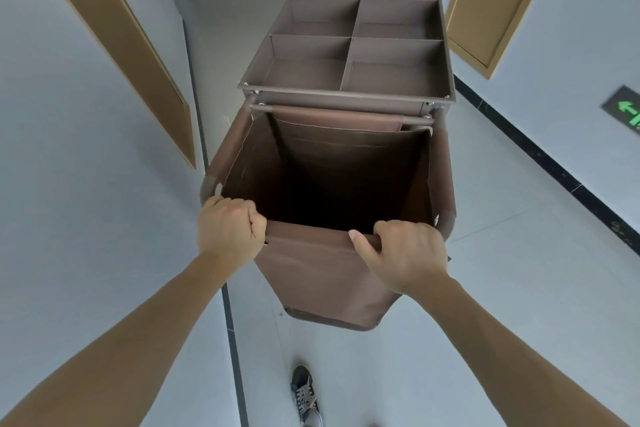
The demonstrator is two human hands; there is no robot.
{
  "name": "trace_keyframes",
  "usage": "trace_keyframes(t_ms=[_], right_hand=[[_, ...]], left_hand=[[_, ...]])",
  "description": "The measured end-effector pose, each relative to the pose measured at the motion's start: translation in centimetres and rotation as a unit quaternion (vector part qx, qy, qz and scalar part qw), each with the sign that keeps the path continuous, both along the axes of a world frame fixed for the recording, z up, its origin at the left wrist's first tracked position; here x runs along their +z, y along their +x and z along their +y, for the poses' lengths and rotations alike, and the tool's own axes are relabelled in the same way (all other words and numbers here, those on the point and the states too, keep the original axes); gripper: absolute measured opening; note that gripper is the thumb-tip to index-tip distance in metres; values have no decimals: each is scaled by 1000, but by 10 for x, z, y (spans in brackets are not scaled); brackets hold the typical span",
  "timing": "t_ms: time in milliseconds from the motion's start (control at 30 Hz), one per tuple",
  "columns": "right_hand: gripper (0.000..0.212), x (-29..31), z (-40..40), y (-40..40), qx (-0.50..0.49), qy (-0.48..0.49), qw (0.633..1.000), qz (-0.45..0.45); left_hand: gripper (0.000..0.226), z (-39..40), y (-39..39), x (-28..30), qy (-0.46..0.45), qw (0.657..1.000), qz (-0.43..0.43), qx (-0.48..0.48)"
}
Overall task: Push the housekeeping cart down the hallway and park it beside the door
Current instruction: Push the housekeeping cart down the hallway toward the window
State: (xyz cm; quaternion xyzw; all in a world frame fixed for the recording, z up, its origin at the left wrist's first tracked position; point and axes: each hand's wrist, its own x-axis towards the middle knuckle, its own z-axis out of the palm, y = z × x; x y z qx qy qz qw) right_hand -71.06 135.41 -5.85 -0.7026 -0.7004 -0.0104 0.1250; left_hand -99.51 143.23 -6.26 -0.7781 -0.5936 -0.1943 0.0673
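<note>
The brown housekeeping cart (pixel 346 94) stands lengthwise in the hallway in front of me. Its near end is an open, empty fabric laundry bag (pixel 322 274); behind it lies a top tray split into empty compartments. My left hand (pixel 227 230) grips the cart's near handle bar at its left end. My right hand (pixel 403 253) grips the same bar at its right end, thumb laid along it. A tan door (pixel 117 42) is on the left wall, close beside the cart. Another tan door (pixel 498 0) is on the right wall, further ahead.
The cart runs close to the left wall (pixel 69 166), with wider pale floor (pixel 502 253) on its right. A dark baseboard lines the right wall, which carries a green arrow exit sign (pixel 627 111). My shoe (pixel 304 395) is on the floor behind the cart.
</note>
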Motion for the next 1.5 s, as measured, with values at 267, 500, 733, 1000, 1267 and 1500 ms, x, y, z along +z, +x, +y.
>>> trace_keyframes(t_ms=[267, 500, 733, 1000, 1267, 1500], right_hand=[[66, 5, 108, -12, -72, -25, 997, -15], [62, -2, 185, 8, -145, 14, 989, -3], [61, -3, 271, 43, -158, 27, 987, -13], [58, -6, 364, 100, -141, 30, 989, -16], [60, -4, 462, 168, -104, -2, 994, -14], [60, -6, 545, 226, -93, 10, 996, -14]], left_hand=[[56, 119, 13, 14, -43, 989, 82, -119], [64, 194, 44, 10, -96, 988, 101, -68], [62, 275, 84, 12, -83, 992, 70, -66], [55, 360, 136, 3, -27, 997, 3, -70], [58, 450, 200, 3, -14, 998, -12, -53], [50, 522, 258, 3, 33, 999, -8, -34]])
